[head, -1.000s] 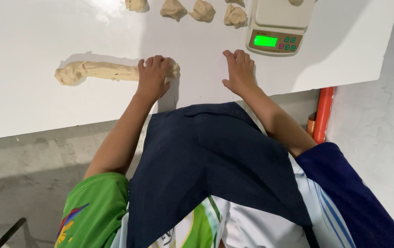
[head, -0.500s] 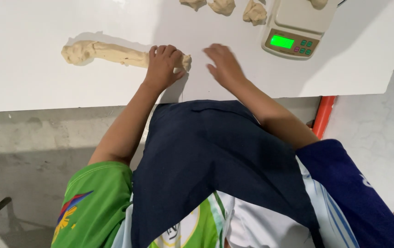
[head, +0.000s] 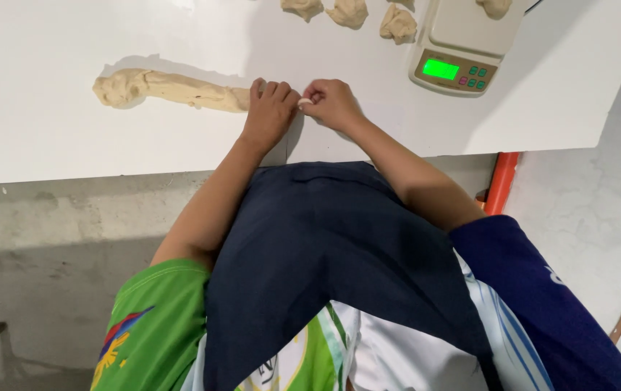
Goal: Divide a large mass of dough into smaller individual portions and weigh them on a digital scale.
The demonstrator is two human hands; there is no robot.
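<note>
Dough log (head: 169, 88) lies on the white table (head: 72, 137), its right end under the left hand (head: 271, 112), fingers pressed together on it. The right hand (head: 332, 103) touches the left, fingertips pinching a small dough bit (head: 305, 102). A scale (head: 462, 51) sits nearby.

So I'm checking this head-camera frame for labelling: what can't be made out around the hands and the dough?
- The dough roll's right end: covered by the left hand.
- What the right hand pinches: only a pale speck shows between the fingers.
- The scale and the lump on it: cut off by the top edge.
- The scale's lit display: too small to read.
</note>
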